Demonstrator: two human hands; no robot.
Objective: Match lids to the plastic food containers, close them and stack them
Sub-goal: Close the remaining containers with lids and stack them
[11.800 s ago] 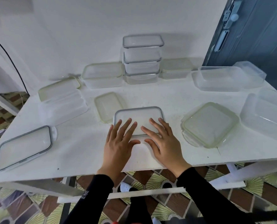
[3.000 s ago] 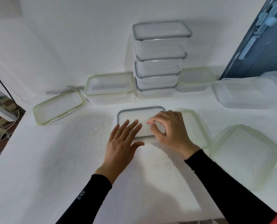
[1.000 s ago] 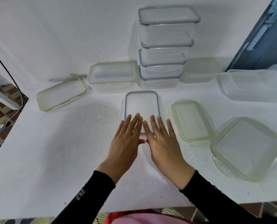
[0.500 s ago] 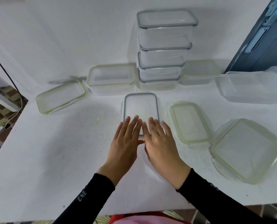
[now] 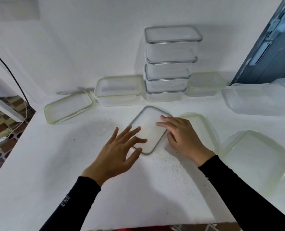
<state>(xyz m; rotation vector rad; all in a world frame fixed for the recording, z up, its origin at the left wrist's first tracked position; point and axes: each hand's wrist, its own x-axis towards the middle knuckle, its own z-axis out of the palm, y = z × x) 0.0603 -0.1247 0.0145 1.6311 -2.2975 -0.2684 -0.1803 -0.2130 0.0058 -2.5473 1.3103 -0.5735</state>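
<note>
Green-rimmed lid [image 5: 68, 107] is left loose at far left of the desk [image 5: 38, 164]. Left hand [image 5: 120, 150] is laid on the grey-rimmed lid [image 5: 149, 125], fingers [image 5: 135, 130] spread wide, nothing gripped. Lid is set askew mid-desk, before the four-high stack [image 5: 170, 64]. Right hand [image 5: 183, 135] is rested on its right edge, fingers relaxed. Step judged: sealing. Next: both sides to be gripped, box lifted level onto stack.

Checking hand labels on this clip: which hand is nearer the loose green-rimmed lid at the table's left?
Left. The left hand is right of the lid, touching the grey-rimmed container; the right hand is farther right, on that container's far side.
</note>
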